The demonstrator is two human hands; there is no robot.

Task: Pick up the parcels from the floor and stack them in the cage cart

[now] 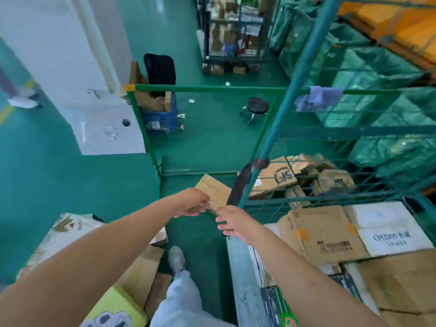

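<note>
A flat brown cardboard parcel [213, 187] hangs tilted over the green floor, just left of the cage cart's post. My left hand [192, 201] grips its near left edge and my right hand [232, 220] holds its near right corner. The green wire cage cart [330, 201] stands to the right and holds several cardboard boxes, among them a brown box with an SF logo [277, 179], a large brown carton [323, 234] and a white carton [387, 227]. More parcels [132, 274] lie on the floor at lower left, beside my leg.
A green rail frame [203, 88] crosses ahead, with a blue crate of cardboard [160, 114] and a small black stool [256, 107] behind it. A white pillar stands at left. Green sacks fill the carts at right. A shelf rack stands far back.
</note>
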